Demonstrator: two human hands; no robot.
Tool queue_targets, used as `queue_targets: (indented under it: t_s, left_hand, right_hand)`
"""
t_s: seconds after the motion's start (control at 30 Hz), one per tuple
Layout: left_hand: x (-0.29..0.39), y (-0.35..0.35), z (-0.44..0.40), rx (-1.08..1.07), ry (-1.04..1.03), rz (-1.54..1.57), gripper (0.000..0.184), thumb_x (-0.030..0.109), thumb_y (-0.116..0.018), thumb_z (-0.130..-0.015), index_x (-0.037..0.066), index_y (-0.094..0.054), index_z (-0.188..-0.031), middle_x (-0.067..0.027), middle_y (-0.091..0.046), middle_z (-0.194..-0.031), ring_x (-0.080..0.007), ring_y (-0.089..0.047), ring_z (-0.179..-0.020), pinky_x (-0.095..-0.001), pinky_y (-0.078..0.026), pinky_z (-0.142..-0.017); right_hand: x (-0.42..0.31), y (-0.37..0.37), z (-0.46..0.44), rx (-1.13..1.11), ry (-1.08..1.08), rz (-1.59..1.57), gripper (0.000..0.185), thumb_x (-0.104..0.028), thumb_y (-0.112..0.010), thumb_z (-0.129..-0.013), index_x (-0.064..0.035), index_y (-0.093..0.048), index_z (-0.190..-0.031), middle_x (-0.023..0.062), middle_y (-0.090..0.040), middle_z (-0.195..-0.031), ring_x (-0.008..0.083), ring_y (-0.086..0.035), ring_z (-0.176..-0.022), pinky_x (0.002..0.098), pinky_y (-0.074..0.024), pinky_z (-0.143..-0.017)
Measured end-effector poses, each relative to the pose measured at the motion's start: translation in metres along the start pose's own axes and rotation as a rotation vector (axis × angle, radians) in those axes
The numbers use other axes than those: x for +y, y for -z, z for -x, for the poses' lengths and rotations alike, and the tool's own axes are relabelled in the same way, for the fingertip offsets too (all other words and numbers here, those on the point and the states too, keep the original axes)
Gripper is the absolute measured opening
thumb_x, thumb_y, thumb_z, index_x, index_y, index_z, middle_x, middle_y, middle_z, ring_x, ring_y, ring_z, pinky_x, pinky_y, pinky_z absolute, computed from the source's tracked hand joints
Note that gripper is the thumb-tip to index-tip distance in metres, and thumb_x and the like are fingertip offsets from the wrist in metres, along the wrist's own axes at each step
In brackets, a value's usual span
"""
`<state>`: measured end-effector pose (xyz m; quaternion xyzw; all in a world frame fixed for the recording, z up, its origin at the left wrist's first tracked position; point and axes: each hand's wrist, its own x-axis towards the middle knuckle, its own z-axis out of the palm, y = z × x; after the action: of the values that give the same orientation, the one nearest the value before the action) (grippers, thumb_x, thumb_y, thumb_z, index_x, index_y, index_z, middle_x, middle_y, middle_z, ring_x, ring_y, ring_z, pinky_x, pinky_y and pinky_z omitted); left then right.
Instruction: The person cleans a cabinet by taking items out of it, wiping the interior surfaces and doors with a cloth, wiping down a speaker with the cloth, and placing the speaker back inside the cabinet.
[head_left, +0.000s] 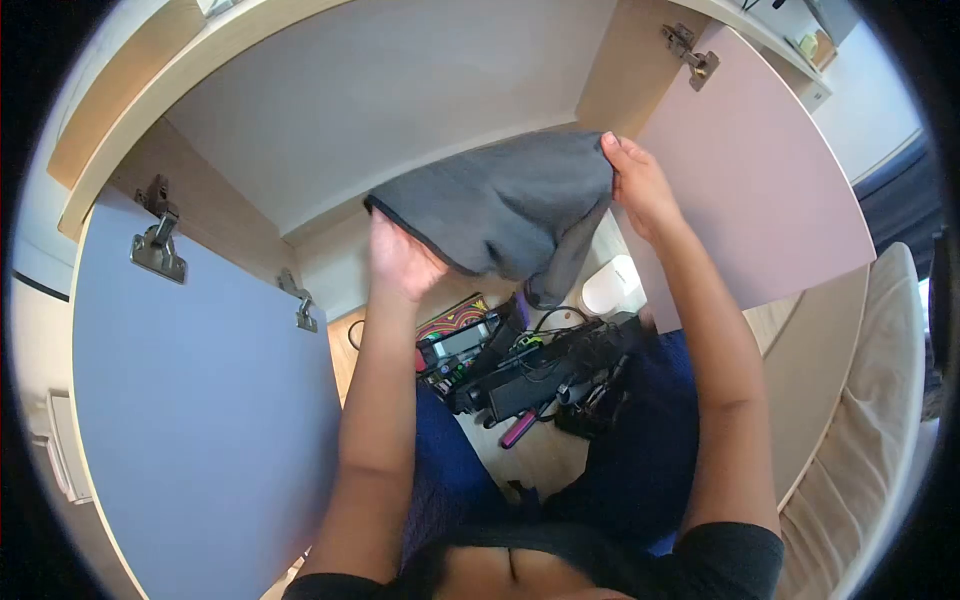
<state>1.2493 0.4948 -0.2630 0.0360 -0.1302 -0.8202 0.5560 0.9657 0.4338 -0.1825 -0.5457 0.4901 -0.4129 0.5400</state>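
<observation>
"What's held?"
"From here I see the right hand (642, 188) pinching the grey cloth (490, 200), raised at the open cabinet (390, 100)."
"The left hand (402, 256)?"
"At the cloth's dark hem (416, 234), fingers hidden; I can't tell how far open."

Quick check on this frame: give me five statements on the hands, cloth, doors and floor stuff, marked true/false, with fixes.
1. The left hand and right hand both touch the grey cloth. True.
2. The cloth lies flat on the floor. False: it is held up above the dark clutter.
3. The right thumb is on the near face of the cloth. True.
4. Both cabinet doors are shut. False: the left door and right door both stand open.
5. In the picture, the white container is left of the patterned item. False: it is to the right.
</observation>
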Motion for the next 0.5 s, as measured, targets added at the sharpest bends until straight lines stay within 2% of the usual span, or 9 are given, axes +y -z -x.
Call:
queue_targets:
  t_s: [0.07,0.1,0.17,0.23,0.27,0.33,0.43,0.47,0.5]
  left_hand:
    - [0.002,0.014,-0.001,-0.190,-0.165,0.179,0.072,0.060,-0.021,-0.094,0.003,-0.039,-0.135,-0.0145,-0.045,-0.137,-0.0327,-0.040,-0.128,-0.0486,-0.033,-0.106]
    - [0.000,0.012,-0.003,-0.140,-0.168,0.196,0.082,0.067,-0.018,-0.090,0.001,-0.039,-0.135,-0.0182,-0.043,-0.138,-0.0328,-0.038,-0.130,-0.0474,-0.030,-0.107]
    - [-0.003,0.007,0.003,-0.156,-0.138,0.056,0.079,0.064,-0.024,-0.091,-0.001,-0.040,-0.133,-0.0194,-0.043,-0.137,-0.0327,-0.039,-0.129,-0.0474,-0.029,-0.108]
    - [0.004,-0.015,0.010,-0.084,-0.099,-0.123,0.068,0.053,-0.045,-0.091,-0.003,-0.045,-0.129,-0.0200,-0.045,-0.135,-0.0294,-0.044,-0.125,-0.0452,-0.031,-0.106]
    - [0.012,-0.020,0.013,-0.078,-0.098,-0.125,0.068,0.053,-0.045,-0.091,-0.003,-0.045,-0.129,-0.0200,-0.045,-0.135,-0.0294,-0.044,-0.125,-0.0452,-0.031,-0.106]
    - [0.033,-0.030,0.015,0.285,-0.109,-1.281,0.049,0.036,-0.062,-0.087,-0.003,-0.056,-0.117,-0.0178,-0.047,-0.133,-0.0242,-0.048,-0.117,-0.0394,-0.037,-0.100]
    - [0.057,-0.064,0.016,0.553,-0.154,-1.490,0.027,0.019,-0.072,-0.080,-0.001,-0.065,-0.098,-0.0117,-0.057,-0.113,-0.0177,-0.053,-0.101,-0.0336,-0.041,-0.090]
    - [0.058,-0.066,0.014,0.549,-0.158,-1.492,0.027,0.019,-0.072,-0.080,-0.001,-0.065,-0.098,-0.0117,-0.057,-0.113,-0.0177,-0.053,-0.101,-0.0336,-0.041,-0.090]
    - [0.058,-0.067,0.013,0.472,-0.501,-1.760,0.021,0.018,-0.070,-0.081,0.000,-0.066,-0.091,-0.0089,-0.058,-0.104,-0.0160,-0.054,-0.095,-0.0316,-0.042,-0.086]
  right_hand:
    - [-0.002,-0.002,0.007,0.088,-0.125,-0.222,0.038,-0.033,-0.053,-0.094,-0.0058,-0.050,-0.121,-0.0004,-0.059,-0.101,0.0115,-0.054,-0.084,0.0312,-0.0433,-0.080]
    - [0.003,-0.001,0.009,0.089,-0.128,-0.223,0.038,-0.033,-0.053,-0.094,-0.0058,-0.050,-0.121,-0.0004,-0.059,-0.101,0.0115,-0.054,-0.084,0.0312,-0.0433,-0.080]
    - [0.016,0.005,0.014,-0.089,-0.120,-0.202,0.044,-0.023,-0.059,-0.091,-0.0061,-0.046,-0.130,0.0012,-0.056,-0.111,0.0117,-0.054,-0.092,0.0332,-0.0435,-0.084]
    - [0.005,0.006,0.023,-0.066,-0.016,-0.230,0.048,-0.018,-0.061,-0.089,-0.0063,-0.044,-0.133,0.0020,-0.055,-0.114,0.0120,-0.053,-0.094,0.0335,-0.0431,-0.086]
    - [0.002,0.008,0.026,-0.047,0.081,-0.257,0.054,-0.014,-0.064,-0.087,-0.0066,-0.042,-0.135,0.0028,-0.053,-0.117,0.0123,-0.053,-0.097,0.0339,-0.0427,-0.088]
    - [-0.004,0.035,0.021,-0.139,0.064,-0.264,0.052,-0.009,-0.064,-0.085,-0.0101,-0.046,-0.134,0.0036,-0.053,-0.118,0.0142,-0.053,-0.099,0.0329,-0.0420,-0.091]
    - [-0.023,0.036,0.033,0.075,0.311,0.435,0.042,-0.007,-0.065,-0.083,-0.0082,-0.056,-0.124,0.0030,-0.053,-0.099,0.0159,-0.052,-0.094,0.0281,-0.0411,-0.090]
    - [-0.028,0.037,0.034,0.078,0.316,0.435,0.042,-0.007,-0.065,-0.083,-0.0082,-0.056,-0.124,0.0030,-0.053,-0.099,0.0159,-0.052,-0.094,0.0281,-0.0411,-0.090]
    - [-0.031,0.038,0.035,0.128,0.363,0.767,0.042,-0.010,-0.066,-0.082,-0.0070,-0.056,-0.123,0.0032,-0.052,-0.095,0.0167,-0.053,-0.092,0.0288,-0.0409,-0.090]
